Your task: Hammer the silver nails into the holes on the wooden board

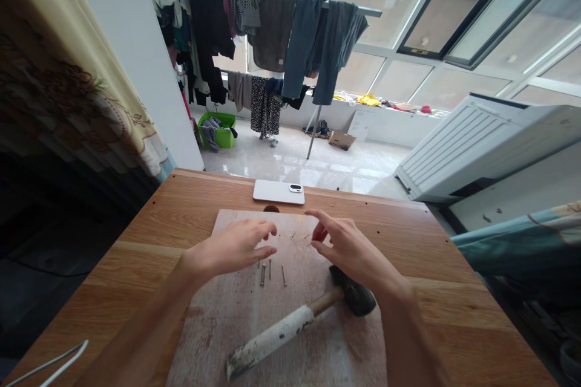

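A pale wooden board [236, 314] lies on the table before me. Above its left part is my left hand [242, 245], thumb and fingers apart, with nothing visible in it. My right hand [338, 242] hovers over the board's right side, index finger stretched out and the other fingers curled. Several nails, among them one nail [284, 275] and a thicker nail [262, 274], appear to stand upright in the board. Smaller nails [293, 234] show between my hands. A hammer [290, 323] lies across the board, its dark head below my right wrist and its handle wrapped in white.
The wooden table [149, 236] carries a white phone [278, 191] at its far edge, beside a round hole. A white cable [68, 366] lies at lower left. Beyond stand a laundry rack with clothes [272, 30], a green basket [226, 138] and a white ribbed cabinet [472, 139].
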### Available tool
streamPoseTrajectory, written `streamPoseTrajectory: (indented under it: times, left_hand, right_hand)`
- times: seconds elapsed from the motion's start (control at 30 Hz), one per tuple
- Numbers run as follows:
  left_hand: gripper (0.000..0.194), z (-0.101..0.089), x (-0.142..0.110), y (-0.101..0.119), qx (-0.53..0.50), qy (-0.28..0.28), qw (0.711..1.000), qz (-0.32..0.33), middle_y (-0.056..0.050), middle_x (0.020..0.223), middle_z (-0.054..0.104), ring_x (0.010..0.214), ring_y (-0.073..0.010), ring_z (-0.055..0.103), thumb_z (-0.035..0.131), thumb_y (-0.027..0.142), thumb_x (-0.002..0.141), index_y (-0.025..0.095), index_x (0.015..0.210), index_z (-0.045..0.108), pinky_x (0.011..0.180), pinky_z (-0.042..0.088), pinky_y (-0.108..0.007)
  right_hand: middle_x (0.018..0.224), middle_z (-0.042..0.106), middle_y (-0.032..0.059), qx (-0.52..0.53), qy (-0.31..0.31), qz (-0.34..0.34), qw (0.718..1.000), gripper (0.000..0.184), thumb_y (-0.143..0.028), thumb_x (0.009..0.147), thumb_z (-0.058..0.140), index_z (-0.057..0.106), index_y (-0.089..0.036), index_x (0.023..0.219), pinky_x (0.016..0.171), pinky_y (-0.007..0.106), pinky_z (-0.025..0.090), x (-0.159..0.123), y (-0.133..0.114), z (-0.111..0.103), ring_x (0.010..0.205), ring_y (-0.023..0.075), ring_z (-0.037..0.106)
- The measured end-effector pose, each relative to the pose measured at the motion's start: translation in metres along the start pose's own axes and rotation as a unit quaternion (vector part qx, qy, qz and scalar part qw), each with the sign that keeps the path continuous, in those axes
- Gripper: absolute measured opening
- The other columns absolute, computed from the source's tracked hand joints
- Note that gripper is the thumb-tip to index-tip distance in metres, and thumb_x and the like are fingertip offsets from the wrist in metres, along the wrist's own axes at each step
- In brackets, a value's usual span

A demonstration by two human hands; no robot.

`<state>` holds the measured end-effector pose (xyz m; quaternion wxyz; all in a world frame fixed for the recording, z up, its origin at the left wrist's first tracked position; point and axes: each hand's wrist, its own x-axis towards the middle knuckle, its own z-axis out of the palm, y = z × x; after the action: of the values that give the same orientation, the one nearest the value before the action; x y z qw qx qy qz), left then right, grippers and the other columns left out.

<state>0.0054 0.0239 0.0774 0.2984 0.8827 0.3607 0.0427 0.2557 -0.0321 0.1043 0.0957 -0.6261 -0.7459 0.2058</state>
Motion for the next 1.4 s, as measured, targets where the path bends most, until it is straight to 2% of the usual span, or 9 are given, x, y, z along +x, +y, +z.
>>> streamPoseTrajectory:
  times: [0.2, 0.3, 0.43, 0.53, 0.6, 0.8, 1.03, 1.17, 1.4]
  left_hand:
    - [0.023, -0.002, -0.001, -0.002, -0.019, 0.02, 1.0, 0.012, -0.007, 0.114, 0.072, 0.104, -0.025, 0.068, 0.055, 0.037, 0.101, 0.022, 0.114, 0.065, 0.087, 0.049, -0.033]
    - [0.017, -0.005, -0.003, -0.003, -0.03, 0.018, 0.999, 0.014, -0.005, 0.105, 0.072, 0.1, -0.0241, 0.068, 0.055, 0.035, 0.1, 0.022, 0.104, 0.065, 0.084, 0.049, -0.032]
    - [0.016, -0.008, -0.004, -0.004, -0.027, 0.01, 1.0, -0.001, -0.004, 0.102, 0.071, 0.097, -0.0241, 0.067, 0.056, 0.036, 0.099, 0.022, 0.1, 0.064, 0.081, 0.049, -0.032]
    - [0.023, -0.009, -0.005, -0.003, -0.022, 0.008, 1.0, -0.011, -0.005, 0.112, 0.072, 0.105, -0.0261, 0.067, 0.054, 0.039, 0.099, 0.023, 0.112, 0.065, 0.088, 0.048, -0.034]
    - [0.027, -0.01, -0.005, -0.003, -0.017, 0.002, 1.0, -0.017, -0.006, 0.119, 0.071, 0.109, -0.0272, 0.066, 0.054, 0.039, 0.099, 0.023, 0.119, 0.064, 0.092, 0.048, -0.035]
    - [0.021, -0.008, -0.003, 0.0, -0.01, 0.006, 1.0, -0.011, -0.007, 0.117, 0.071, 0.105, -0.0258, 0.068, 0.056, 0.036, 0.101, 0.021, 0.113, 0.065, 0.088, 0.05, -0.034]
    - [0.023, 0.028, 0.028, 0.013, 0.033, 0.157, 0.986, 0.05, -0.009, 0.122, 0.068, 0.111, -0.0253, 0.067, 0.06, 0.02, 0.1, 0.018, 0.122, 0.065, 0.094, 0.052, -0.036]
    - [0.017, 0.042, 0.046, 0.016, 0.032, 0.151, 0.987, 0.046, -0.007, 0.113, 0.072, 0.103, -0.0239, 0.069, 0.064, 0.024, 0.1, 0.019, 0.114, 0.071, 0.09, 0.053, -0.034]
    - [0.015, 0.041, 0.05, 0.011, 0.037, 0.142, 0.988, 0.044, -0.005, 0.096, 0.073, 0.091, -0.0218, 0.069, 0.061, 0.022, 0.101, 0.019, 0.095, 0.075, 0.082, 0.051, -0.03]
  right_hand:
    - [0.097, 0.077, 0.0025, 0.033, -0.034, -0.134, 0.99, 0.059, -0.002, 0.088, 0.055, 0.054, -0.023, 0.142, 0.085, 0.03, 0.047, -0.002, -0.036, 0.019, 0.089, 0.0198, 0.069]
    - [0.099, 0.077, 0.0042, 0.023, -0.057, -0.15, 0.987, 0.057, 0.0, 0.087, 0.054, 0.055, -0.022, 0.139, 0.082, 0.031, 0.047, 0.003, -0.045, 0.032, 0.09, 0.0214, 0.07]
    - [0.1, 0.079, 0.0045, 0.028, -0.092, -0.16, 0.982, 0.058, -0.008, 0.086, 0.07, 0.055, -0.02, 0.14, 0.078, 0.032, 0.049, 0.003, -0.042, 0.035, 0.089, 0.0232, 0.071]
    - [0.103, 0.079, 0.0023, 0.04, -0.091, -0.138, 0.985, 0.065, -0.014, 0.087, 0.076, 0.051, -0.023, 0.147, 0.082, 0.031, 0.049, 0.0, -0.033, 0.026, 0.092, 0.0214, 0.071]
    - [0.103, 0.079, 0.0015, 0.031, -0.063, -0.094, 0.993, 0.061, -0.017, 0.092, 0.073, 0.05, -0.024, 0.148, 0.086, 0.03, 0.049, -0.001, -0.024, 0.018, 0.094, 0.02, 0.071]
    - [0.102, 0.078, 0.0097, -0.038, 0.015, 0.018, 0.999, 0.041, -0.017, 0.1, 0.059, 0.056, -0.014, 0.14, 0.089, 0.038, 0.045, 0.008, 0.002, 0.011, 0.096, 0.027, 0.071]
    - [0.098, 0.079, 0.0096, -0.086, 0.016, 0.04, 0.995, 0.014, -0.025, 0.1, 0.06, 0.069, -0.017, 0.108, 0.078, 0.033, 0.042, 0.017, 0.011, 0.026, 0.09, 0.0256, 0.072]
    - [0.089, 0.078, 0.0102, -0.119, 0.013, 0.05, 0.992, 0.018, -0.029, 0.101, 0.06, 0.069, -0.018, 0.091, 0.071, 0.032, 0.038, 0.018, 0.012, 0.029, 0.088, 0.0267, 0.072]
    - [0.088, 0.079, 0.0117, -0.148, 0.009, 0.059, 0.987, 0.026, -0.027, 0.102, 0.054, 0.068, -0.019, 0.082, 0.066, 0.033, 0.032, 0.02, 0.015, 0.032, 0.085, 0.0266, 0.072]
